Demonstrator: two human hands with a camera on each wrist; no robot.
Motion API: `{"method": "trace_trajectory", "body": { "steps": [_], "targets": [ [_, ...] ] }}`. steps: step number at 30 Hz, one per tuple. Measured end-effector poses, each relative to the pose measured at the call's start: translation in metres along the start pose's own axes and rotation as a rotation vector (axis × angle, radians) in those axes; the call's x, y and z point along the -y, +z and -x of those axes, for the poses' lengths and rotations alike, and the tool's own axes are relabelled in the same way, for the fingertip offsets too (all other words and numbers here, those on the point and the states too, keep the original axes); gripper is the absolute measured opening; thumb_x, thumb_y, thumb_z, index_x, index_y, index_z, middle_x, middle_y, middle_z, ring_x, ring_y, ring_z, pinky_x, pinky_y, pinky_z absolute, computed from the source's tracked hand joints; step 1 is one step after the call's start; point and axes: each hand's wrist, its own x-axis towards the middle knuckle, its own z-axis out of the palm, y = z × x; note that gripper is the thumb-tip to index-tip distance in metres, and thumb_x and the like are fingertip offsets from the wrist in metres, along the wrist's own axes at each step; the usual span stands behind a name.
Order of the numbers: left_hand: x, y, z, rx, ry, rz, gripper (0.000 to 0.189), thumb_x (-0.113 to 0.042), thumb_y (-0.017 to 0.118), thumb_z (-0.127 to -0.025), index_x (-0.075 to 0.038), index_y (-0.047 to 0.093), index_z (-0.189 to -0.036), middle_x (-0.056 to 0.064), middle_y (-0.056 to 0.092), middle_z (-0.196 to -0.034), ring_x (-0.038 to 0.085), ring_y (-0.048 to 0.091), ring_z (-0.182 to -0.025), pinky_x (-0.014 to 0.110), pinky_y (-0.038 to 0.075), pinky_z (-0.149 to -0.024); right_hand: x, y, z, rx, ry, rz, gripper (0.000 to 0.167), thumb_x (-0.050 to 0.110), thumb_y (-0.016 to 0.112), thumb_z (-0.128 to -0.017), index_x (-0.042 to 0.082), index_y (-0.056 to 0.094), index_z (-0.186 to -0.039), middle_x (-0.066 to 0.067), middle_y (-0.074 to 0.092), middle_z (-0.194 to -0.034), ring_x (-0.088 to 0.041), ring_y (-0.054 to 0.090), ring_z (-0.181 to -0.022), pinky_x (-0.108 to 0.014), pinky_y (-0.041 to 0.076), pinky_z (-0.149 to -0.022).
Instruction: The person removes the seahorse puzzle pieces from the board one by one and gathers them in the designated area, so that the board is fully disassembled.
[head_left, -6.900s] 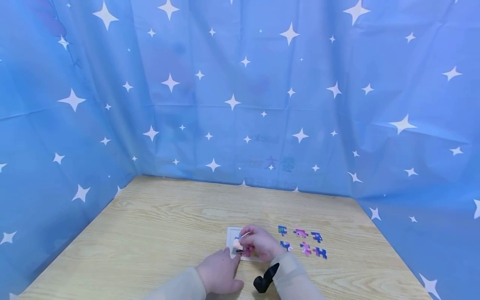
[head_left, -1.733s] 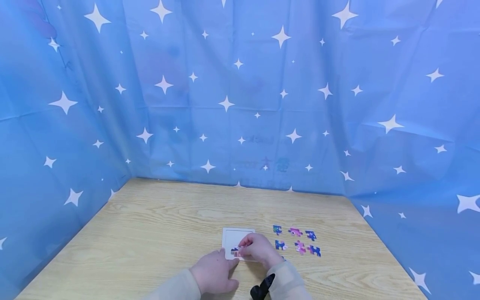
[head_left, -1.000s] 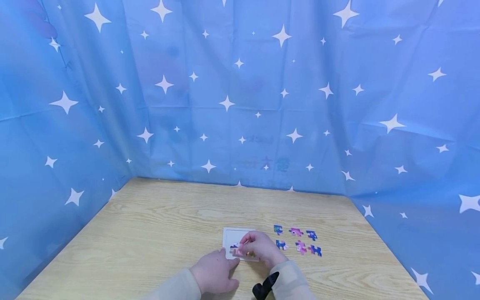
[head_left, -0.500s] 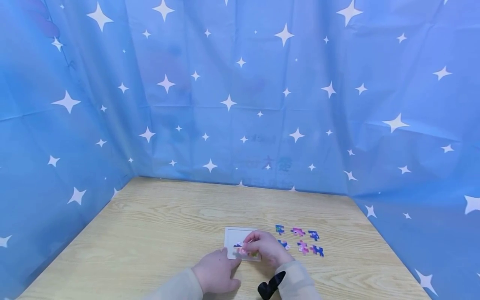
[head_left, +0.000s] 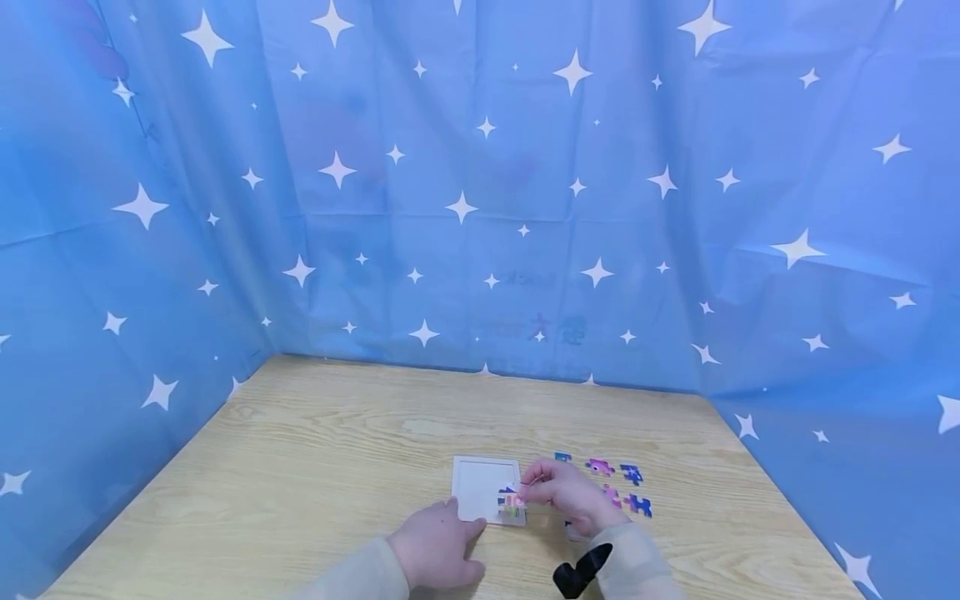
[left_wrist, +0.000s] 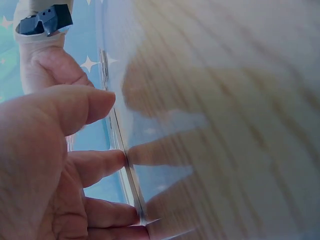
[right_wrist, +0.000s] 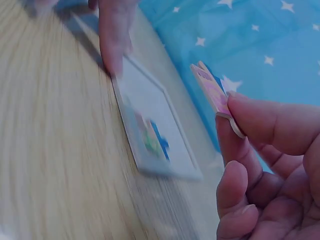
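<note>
My right hand (head_left: 567,493) pinches a pink jigsaw piece (right_wrist: 212,90) between thumb and finger, raised above the right front corner of a white puzzle tray (head_left: 477,483). In the right wrist view a second piece (right_wrist: 154,142), green, orange and blue, lies inside that corner of the tray. My left hand (head_left: 438,546) rests at the tray's left front corner with its fingers stretched out. Its fingertips (left_wrist: 117,159) are right at the tray's edge in the left wrist view.
Several loose jigsaw pieces lie to the right of the tray, among them a pink one (head_left: 600,467) and a dark blue one (head_left: 640,505); my right hand partly hides others. The wooden table (head_left: 337,467) ends at a blue star-patterned curtain (head_left: 420,233).
My right hand has carried the pinched jigsaw piece rightward across the tray, from its left part to its right front corner. My left hand has stayed at the left front corner.
</note>
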Motion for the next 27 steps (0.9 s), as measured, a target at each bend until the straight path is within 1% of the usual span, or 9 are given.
{"method": "trace_trajectory", "body": {
  "steps": [5,7,9,12,15,18,22,24,27],
  "targets": [
    [-0.001,0.001,-0.001,0.022,-0.018,0.021,0.058,-0.053,0.061,-0.082,-0.025,0.060,-0.133,0.021,0.059,-0.128,0.038,0.051,-0.123,0.042,0.043,-0.101,-0.011,-0.023,0.005,0.040,0.007,-0.020,0.015,0.011,0.071,-0.085,0.003,0.062,-0.093,-0.005,0.061,-0.091,-0.019,0.050,-0.079,-0.032,0.040,-0.070],
    [-0.001,0.001,-0.002,0.027,-0.026,0.033,0.058,-0.053,0.062,-0.082,-0.026,0.060,-0.133,0.020,0.058,-0.130,0.038,0.050,-0.124,0.043,0.042,-0.102,-0.015,-0.032,0.008,0.045,0.008,-0.009,0.013,0.010,0.070,-0.085,0.003,0.062,-0.092,-0.004,0.062,-0.090,-0.019,0.052,-0.078,-0.031,0.042,-0.070],
    [-0.001,0.002,-0.002,0.033,-0.033,0.040,0.057,-0.052,0.062,-0.082,-0.027,0.060,-0.133,0.020,0.057,-0.130,0.038,0.050,-0.125,0.043,0.042,-0.102,-0.019,-0.040,0.012,0.030,0.008,0.021,0.013,0.010,0.071,-0.084,0.003,0.062,-0.091,-0.005,0.061,-0.089,-0.019,0.051,-0.079,-0.031,0.042,-0.070],
    [0.000,0.003,-0.002,0.032,-0.031,0.040,0.056,-0.052,0.062,-0.082,-0.027,0.060,-0.132,0.020,0.057,-0.130,0.037,0.050,-0.124,0.043,0.043,-0.101,-0.026,-0.052,0.017,-0.012,0.019,0.086,0.016,0.010,0.073,-0.083,0.002,0.063,-0.091,-0.004,0.061,-0.090,-0.020,0.052,-0.082,-0.032,0.042,-0.071],
    [0.000,0.003,-0.002,0.034,-0.027,0.038,0.055,-0.051,0.062,-0.082,-0.027,0.060,-0.132,0.020,0.058,-0.129,0.037,0.051,-0.123,0.042,0.043,-0.101,-0.033,-0.065,0.022,-0.028,0.015,0.119,0.018,0.010,0.074,-0.081,0.001,0.063,-0.091,-0.004,0.060,-0.090,-0.021,0.050,-0.083,-0.032,0.040,-0.072],
    [0.000,0.003,-0.002,0.032,-0.025,0.038,0.055,-0.050,0.062,-0.082,-0.027,0.060,-0.132,0.020,0.058,-0.129,0.037,0.051,-0.123,0.042,0.043,-0.101,-0.038,-0.078,0.028,-0.002,0.015,0.132,0.014,0.010,0.073,-0.081,0.003,0.064,-0.088,-0.003,0.060,-0.090,-0.019,0.049,-0.083,-0.032,0.039,-0.072],
    [0.000,0.002,-0.002,0.021,-0.017,0.040,0.056,-0.050,0.062,-0.082,-0.025,0.061,-0.132,0.021,0.059,-0.128,0.037,0.051,-0.123,0.041,0.043,-0.101,-0.042,-0.089,0.036,-0.024,0.039,0.168,0.015,0.011,0.075,-0.080,0.005,0.064,-0.088,-0.003,0.059,-0.090,-0.019,0.048,-0.081,-0.031,0.038,-0.070],
    [0.000,0.002,-0.002,0.016,-0.013,0.040,0.055,-0.050,0.061,-0.082,-0.025,0.062,-0.131,0.021,0.059,-0.127,0.037,0.052,-0.123,0.040,0.044,-0.101,-0.044,-0.093,0.040,-0.048,0.046,0.190,0.017,0.010,0.075,-0.079,0.001,0.063,-0.088,-0.003,0.059,-0.088,-0.019,0.048,-0.079,-0.032,0.037,-0.069],
    [0.001,0.003,-0.002,0.007,-0.008,0.040,0.054,-0.049,0.062,-0.081,-0.024,0.063,-0.130,0.022,0.060,-0.126,0.036,0.053,-0.121,0.039,0.044,-0.100,-0.047,-0.099,0.045,-0.063,0.069,0.217,0.017,0.010,0.074,-0.080,0.000,0.063,-0.088,-0.002,0.059,-0.083,-0.019,0.048,-0.075,-0.031,0.038,-0.068]
  ]
}}
